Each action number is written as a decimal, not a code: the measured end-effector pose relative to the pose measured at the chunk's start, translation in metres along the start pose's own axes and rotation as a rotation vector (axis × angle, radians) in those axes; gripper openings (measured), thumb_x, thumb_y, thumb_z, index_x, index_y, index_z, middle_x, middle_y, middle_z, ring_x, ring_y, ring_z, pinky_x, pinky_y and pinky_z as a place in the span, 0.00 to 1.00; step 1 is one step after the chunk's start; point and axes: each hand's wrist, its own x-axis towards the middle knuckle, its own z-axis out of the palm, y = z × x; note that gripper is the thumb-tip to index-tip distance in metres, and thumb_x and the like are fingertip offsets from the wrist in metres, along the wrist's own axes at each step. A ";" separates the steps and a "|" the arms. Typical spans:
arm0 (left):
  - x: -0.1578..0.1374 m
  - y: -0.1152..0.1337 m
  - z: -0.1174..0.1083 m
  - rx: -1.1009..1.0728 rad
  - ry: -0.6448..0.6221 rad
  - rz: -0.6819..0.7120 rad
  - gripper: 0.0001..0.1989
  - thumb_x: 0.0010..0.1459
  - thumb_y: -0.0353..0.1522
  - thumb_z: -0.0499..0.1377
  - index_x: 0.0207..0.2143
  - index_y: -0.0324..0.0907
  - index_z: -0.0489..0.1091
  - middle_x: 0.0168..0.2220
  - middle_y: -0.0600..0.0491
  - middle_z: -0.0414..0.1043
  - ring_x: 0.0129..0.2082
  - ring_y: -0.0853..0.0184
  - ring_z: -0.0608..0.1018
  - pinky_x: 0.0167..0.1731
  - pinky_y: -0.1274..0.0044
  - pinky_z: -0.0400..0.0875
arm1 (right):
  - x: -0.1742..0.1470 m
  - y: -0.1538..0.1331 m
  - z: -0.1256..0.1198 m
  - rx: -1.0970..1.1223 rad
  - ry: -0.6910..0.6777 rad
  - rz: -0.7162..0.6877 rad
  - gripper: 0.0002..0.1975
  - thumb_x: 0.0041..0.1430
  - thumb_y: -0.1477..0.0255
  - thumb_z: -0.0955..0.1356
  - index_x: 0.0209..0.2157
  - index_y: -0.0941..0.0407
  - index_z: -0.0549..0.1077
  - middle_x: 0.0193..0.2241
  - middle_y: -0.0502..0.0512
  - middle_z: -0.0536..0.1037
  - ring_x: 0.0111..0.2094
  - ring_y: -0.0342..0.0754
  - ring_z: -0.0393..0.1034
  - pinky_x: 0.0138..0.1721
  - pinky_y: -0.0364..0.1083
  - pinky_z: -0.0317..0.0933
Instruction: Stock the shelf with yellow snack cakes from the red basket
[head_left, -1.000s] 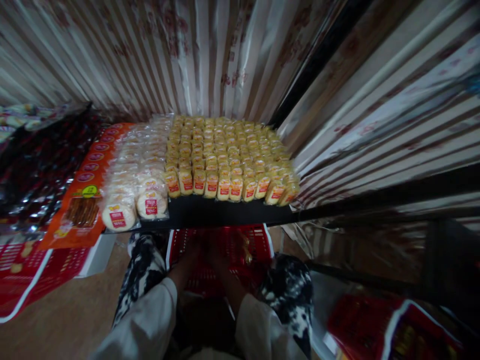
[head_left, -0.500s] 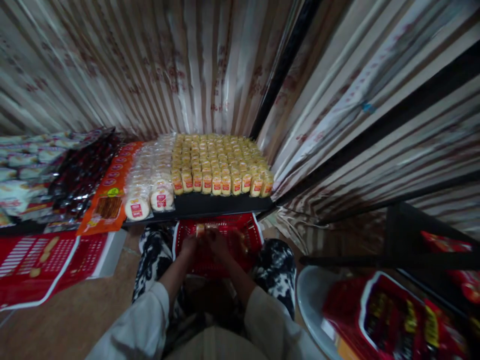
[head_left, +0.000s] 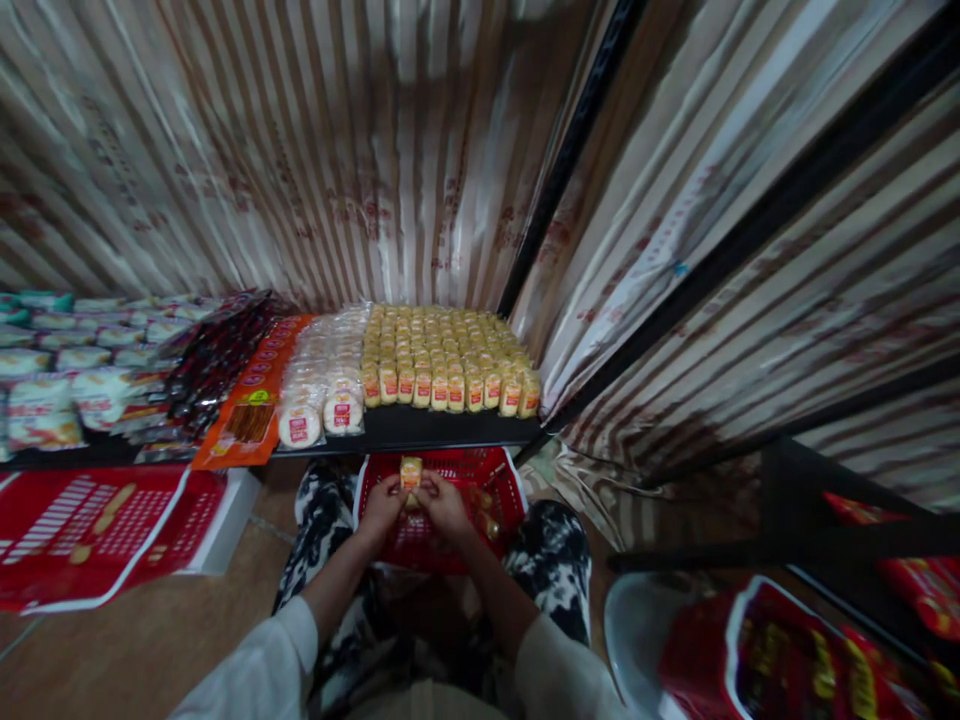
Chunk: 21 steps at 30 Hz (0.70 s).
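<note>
Between my two hands is a small wrapped snack cake point(head_left: 411, 472), yellowish with an orange-red label, held upright over a red plastic basket point(head_left: 495, 470). My left hand point(head_left: 383, 505) pinches its left side, and my right hand point(head_left: 444, 500) grips its right side. A few more wrapped pieces point(head_left: 486, 515) lie in the basket, to the right of my right hand. Beyond the basket, a black shelf point(head_left: 450, 430) bears tight rows of the same yellow packs point(head_left: 442, 360). Left of these stand rows of round white wrapped cakes point(head_left: 343, 410).
An orange snack bag point(head_left: 251, 420), dark packs point(head_left: 214, 360) and white packs point(head_left: 105, 400) continue along the shelf. Another red basket point(head_left: 90, 530) is at left. A basket of dark packets point(head_left: 731, 650) and a grey tub point(head_left: 637, 630) are at right. Black posts and striped curtain point(head_left: 337, 150) enclose the shelf.
Both hands have come up slightly from inside the basket, and the snack cake now shows plainly between them. My view has tilted, so the shelf sits lower in the picture.
</note>
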 end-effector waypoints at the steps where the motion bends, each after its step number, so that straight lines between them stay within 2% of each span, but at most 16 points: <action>1: 0.001 0.004 -0.001 0.039 0.010 0.055 0.10 0.47 0.25 0.57 0.35 0.37 0.72 0.28 0.53 0.75 0.26 0.69 0.75 0.27 0.80 0.70 | 0.001 -0.005 -0.001 -0.007 0.000 -0.016 0.12 0.47 0.72 0.67 0.36 0.57 0.71 0.33 0.54 0.78 0.34 0.47 0.73 0.38 0.47 0.67; 5: 0.006 0.025 -0.006 0.290 0.104 0.310 0.13 0.49 0.23 0.55 0.39 0.38 0.71 0.37 0.50 0.75 0.38 0.67 0.75 0.42 0.74 0.69 | 0.010 -0.027 -0.001 -0.095 0.022 -0.111 0.13 0.50 0.72 0.66 0.40 0.55 0.71 0.35 0.52 0.78 0.36 0.45 0.72 0.40 0.45 0.66; 8: 0.008 0.045 -0.009 0.407 0.228 0.435 0.16 0.51 0.24 0.55 0.43 0.38 0.69 0.40 0.48 0.72 0.38 0.67 0.75 0.44 0.72 0.68 | 0.023 -0.043 0.001 -0.142 0.089 -0.192 0.15 0.50 0.71 0.66 0.42 0.54 0.71 0.35 0.51 0.77 0.35 0.45 0.72 0.39 0.45 0.66; 12: 0.010 0.066 -0.009 0.435 0.366 0.542 0.17 0.53 0.25 0.52 0.46 0.37 0.66 0.43 0.46 0.69 0.38 0.66 0.74 0.44 0.71 0.69 | 0.046 -0.056 0.010 -0.190 0.142 -0.262 0.15 0.51 0.70 0.65 0.42 0.54 0.71 0.34 0.51 0.77 0.34 0.45 0.71 0.38 0.45 0.66; 16: 0.014 0.066 -0.011 0.449 0.473 0.631 0.16 0.54 0.27 0.50 0.47 0.38 0.65 0.44 0.45 0.67 0.40 0.65 0.73 0.47 0.68 0.68 | 0.068 -0.064 0.026 -0.235 0.165 -0.280 0.15 0.52 0.70 0.65 0.44 0.54 0.70 0.35 0.52 0.76 0.34 0.45 0.71 0.37 0.44 0.66; 21: 0.029 0.051 -0.017 0.400 0.463 0.678 0.17 0.55 0.27 0.49 0.47 0.40 0.65 0.50 0.44 0.64 0.51 0.62 0.69 0.52 0.66 0.64 | 0.089 -0.074 0.046 -0.303 0.209 -0.284 0.15 0.53 0.71 0.64 0.44 0.55 0.69 0.35 0.53 0.76 0.34 0.45 0.71 0.39 0.45 0.66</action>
